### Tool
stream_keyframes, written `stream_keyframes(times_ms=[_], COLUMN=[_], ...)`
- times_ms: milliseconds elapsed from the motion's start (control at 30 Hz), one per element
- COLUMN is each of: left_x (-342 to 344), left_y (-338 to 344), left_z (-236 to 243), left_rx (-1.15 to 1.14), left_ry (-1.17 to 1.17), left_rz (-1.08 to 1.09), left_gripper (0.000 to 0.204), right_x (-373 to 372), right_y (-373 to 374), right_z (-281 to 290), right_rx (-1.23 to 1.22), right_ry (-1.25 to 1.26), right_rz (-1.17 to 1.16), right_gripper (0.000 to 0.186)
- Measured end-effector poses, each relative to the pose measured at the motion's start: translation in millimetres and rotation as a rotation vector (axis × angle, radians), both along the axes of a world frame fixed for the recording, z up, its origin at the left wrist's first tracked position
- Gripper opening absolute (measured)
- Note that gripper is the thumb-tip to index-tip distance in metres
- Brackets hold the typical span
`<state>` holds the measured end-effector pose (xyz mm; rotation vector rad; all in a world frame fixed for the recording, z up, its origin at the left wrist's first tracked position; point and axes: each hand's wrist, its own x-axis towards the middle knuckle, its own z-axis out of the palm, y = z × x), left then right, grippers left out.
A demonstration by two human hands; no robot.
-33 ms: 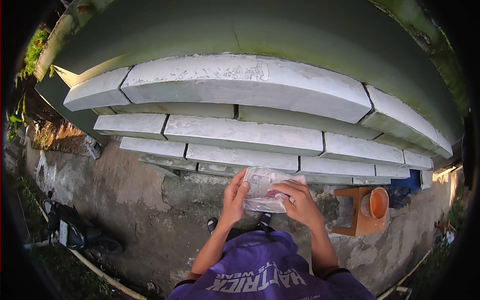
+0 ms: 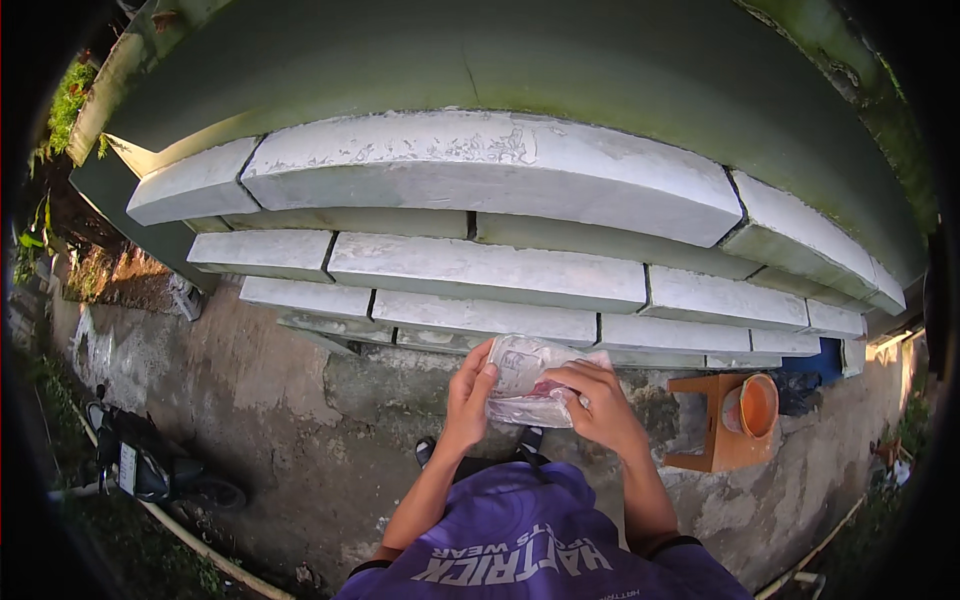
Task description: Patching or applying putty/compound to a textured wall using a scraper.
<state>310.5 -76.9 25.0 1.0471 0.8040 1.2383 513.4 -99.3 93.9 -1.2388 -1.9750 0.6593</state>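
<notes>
A crinkled, whitish see-through plastic bag [image 2: 528, 365] with faint printing and a reddish patch is held up in front of my waist. My left hand [image 2: 470, 394] grips its left edge, thumb on the near face and fingers behind. At the other side, my right hand [image 2: 598, 402] has its fingers closed on the bag's right part, close to the reddish patch. What the bag contains, if anything, I cannot make out.
White-topped ledges [image 2: 490, 260] rise in tiers ahead of me against a green wall [image 2: 400, 60]. An orange bucket [image 2: 757, 406] lies against a brown wooden stool [image 2: 715, 425] on my right. To the left, a motorcycle [image 2: 150, 460] is parked on the stained concrete floor [image 2: 290, 430].
</notes>
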Motion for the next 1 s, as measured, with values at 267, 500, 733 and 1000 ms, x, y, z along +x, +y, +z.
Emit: stream_keyframes(times_ms=[267, 500, 733, 1000], left_x=[-25.4, -90.5, -141.3, -173.5], left_y=[11.1, 15.5, 9.0, -9.1], left_z=[-15.0, -14.8, -22.7, -42.0], left_rx=[-0.13, -0.211, -0.205, -0.244], left_ry=[-0.003, 0.06, 0.055, 0.04], left_rz=[-0.087, -0.059, -0.136, -0.212], left_gripper=[0.042, 0.044, 0.045, 0.043], right_x=[-18.0, -61.4, -128.1, -177.6], right_y=[10.1, -2.2, -20.7, -44.2], right_z=[-12.2, -37.9, -63.9, -54.3], right_rx=[-0.22, -0.257, -0.04, -0.136], right_ry=[0.103, 0.444, 0.885, 1.618], right_rz=[0.027, -0.274, -0.48, -0.457], right_gripper=[0.044, 0.039, 0.025, 0.035])
